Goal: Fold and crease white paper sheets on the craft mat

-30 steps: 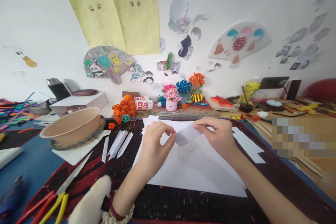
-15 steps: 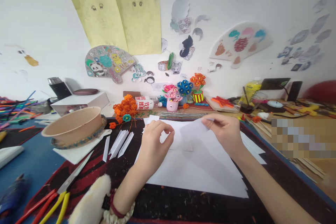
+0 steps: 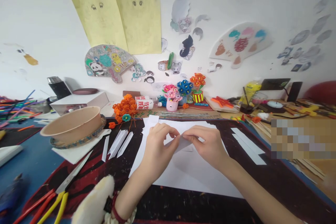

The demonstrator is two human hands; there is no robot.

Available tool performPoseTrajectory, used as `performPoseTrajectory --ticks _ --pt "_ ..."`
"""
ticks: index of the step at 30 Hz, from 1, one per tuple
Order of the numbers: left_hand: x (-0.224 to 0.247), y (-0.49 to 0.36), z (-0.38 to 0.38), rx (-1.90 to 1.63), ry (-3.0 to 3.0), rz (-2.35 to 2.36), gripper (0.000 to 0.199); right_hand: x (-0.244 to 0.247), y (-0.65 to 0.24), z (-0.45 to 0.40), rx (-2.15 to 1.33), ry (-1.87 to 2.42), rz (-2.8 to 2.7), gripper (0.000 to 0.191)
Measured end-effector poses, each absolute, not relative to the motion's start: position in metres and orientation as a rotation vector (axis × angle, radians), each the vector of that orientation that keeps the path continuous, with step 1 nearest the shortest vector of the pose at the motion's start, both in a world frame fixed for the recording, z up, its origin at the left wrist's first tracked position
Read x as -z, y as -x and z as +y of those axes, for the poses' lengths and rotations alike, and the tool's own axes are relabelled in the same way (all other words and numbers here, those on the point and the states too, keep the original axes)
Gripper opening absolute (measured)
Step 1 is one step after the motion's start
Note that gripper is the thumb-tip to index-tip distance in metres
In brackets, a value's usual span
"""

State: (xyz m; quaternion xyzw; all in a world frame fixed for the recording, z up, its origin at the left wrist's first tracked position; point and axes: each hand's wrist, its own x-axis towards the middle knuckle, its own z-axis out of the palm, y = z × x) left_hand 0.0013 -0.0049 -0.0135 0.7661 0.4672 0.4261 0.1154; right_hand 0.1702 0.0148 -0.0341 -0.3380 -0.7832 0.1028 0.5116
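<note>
My left hand (image 3: 162,148) and my right hand (image 3: 206,143) meet above white sheets (image 3: 207,178) on the dark mat. Both pinch a small white paper piece (image 3: 183,144) between thumb and fingers, their fingertips almost touching. Most of that piece is hidden behind the fingers. Several folded white strips (image 3: 119,144) lie left of the sheets, and two flat strips (image 3: 249,147) lie to the right.
At the left are scissors (image 3: 61,189) with red and yellow handles and a beige bowl (image 3: 73,124). Orange craft flowers (image 3: 124,106), a pink pot (image 3: 172,105) and a striped pot (image 3: 197,96) stand along the back. Wooden sticks (image 3: 309,168) lie at the right.
My right hand has moved left with the paper to my left hand, which has shifted slightly right and now pinches it too. The flat strips at the right are more exposed.
</note>
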Motion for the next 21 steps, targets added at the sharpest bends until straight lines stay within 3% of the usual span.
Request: performPoseTrajectory --ticks 21 --pt "0.01 0.002 -0.006 -1.262 -2.271 1.374 0.011 0.028 -0.198 0.026 -0.307 1.001 -1.578 0.013"
